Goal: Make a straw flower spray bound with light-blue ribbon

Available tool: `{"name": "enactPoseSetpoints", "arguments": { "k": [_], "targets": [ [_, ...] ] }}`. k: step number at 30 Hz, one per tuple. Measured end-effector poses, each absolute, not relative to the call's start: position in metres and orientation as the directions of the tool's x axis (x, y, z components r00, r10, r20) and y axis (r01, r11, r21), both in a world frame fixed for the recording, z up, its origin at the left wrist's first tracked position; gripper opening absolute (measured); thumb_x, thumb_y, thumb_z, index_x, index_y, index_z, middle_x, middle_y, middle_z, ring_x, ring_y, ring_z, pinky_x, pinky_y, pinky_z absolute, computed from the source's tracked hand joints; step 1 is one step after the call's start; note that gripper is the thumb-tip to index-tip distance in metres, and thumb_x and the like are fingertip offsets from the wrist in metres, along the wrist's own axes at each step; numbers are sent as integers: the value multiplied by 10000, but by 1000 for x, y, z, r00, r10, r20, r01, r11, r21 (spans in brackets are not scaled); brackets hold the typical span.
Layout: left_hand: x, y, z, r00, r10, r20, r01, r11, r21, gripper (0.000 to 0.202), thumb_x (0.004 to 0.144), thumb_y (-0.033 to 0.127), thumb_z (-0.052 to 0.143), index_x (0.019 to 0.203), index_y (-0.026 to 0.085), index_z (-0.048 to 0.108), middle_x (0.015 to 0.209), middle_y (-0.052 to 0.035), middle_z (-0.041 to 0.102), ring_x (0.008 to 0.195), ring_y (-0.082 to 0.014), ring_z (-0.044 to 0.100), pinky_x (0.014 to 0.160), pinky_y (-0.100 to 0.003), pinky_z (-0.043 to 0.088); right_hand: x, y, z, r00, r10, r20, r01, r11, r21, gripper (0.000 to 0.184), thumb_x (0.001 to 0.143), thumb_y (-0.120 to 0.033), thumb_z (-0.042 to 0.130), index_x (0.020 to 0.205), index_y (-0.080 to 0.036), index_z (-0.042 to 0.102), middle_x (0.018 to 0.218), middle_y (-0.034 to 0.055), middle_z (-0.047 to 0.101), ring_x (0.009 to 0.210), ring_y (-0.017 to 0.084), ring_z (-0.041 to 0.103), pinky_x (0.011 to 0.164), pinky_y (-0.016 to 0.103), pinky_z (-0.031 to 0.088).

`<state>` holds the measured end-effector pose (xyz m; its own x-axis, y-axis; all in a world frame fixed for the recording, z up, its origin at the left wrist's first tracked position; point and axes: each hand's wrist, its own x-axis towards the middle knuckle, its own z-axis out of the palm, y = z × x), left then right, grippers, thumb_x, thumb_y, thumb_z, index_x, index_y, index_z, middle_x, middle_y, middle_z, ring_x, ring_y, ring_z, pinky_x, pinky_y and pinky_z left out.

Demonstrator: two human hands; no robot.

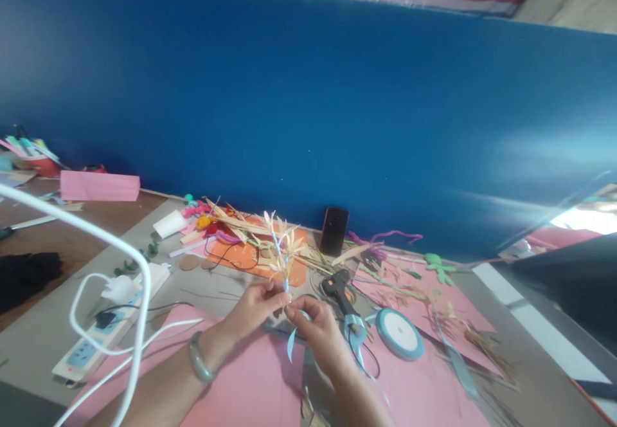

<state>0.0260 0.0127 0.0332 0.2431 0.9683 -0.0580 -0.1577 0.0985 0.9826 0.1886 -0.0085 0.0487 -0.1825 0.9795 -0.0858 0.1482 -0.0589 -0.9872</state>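
A blue wall (308,112) fills the upper part of the view, and below it a grey desk (38,343) runs across, crowded with craft scraps. A large pink sheet (250,382) lies on the near part of the desk, under both forearms. To the left, a white power strip (91,343) sits beside that sheet with cables plugged in. Farther back lies an orange sheet (241,256) scattered with straw strips. To the right of the hands a ribbon spool (399,332) lies flat, with a black glue gun (339,289) just beside it and a dark phone (335,230) leaning upright against the wall.

The left hand (255,308) is closed, pinching the lower stem of a straw sprig (283,250), which stands upright above the desk between the two hands. The right hand (318,330) is closed too, its fingertips pressing a light-blue ribbon (291,343) against the base of the stem; a loose end hangs below.
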Motion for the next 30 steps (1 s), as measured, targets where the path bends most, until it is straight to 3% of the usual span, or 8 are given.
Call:
{"name": "enactPoseSetpoints", "arguments": {
  "k": [5,12,18,30],
  "targets": [
    [16,15,39,367,929,-40,-108,85,990,296,780,427,703,822,135,733,700,-33,655,667,-141,571,644,-245,457,187,-8,46,-186,975,-125,84,-111,-990,309,752,-455,729,687,-156,682,600,-16,574,519,94,413,495,211,297],
    [18,17,38,282,953,110,64,-133,989,312,813,415,662,682,132,677,688,-14,583,671,-139,532,620,-238,414,184,-3,43,-85,995,-57,230,-36,-973,268,728,-398,718,631,-148,701,541,-17,546,519,113,435,494,229,310],
    [22,17,35,188,976,112,117,-136,984,288,786,361,671,596,150,624,660,-4,567,648,-141,540,631,-255,419,184,-4,41,-71,997,-32,261,-13,-965,176,715,-308,700,658,-145,733,552,-11,589,533,132,487,518,242,346],
    [24,15,34,109,989,103,178,-121,976,242,742,275,703,575,160,570,613,20,556,619,-136,535,597,-246,398,180,-6,42,-51,997,55,376,70,-924,167,745,-290,647,676,-156,719,607,11,638,602,169,562,603,262,404]
  ]
}}
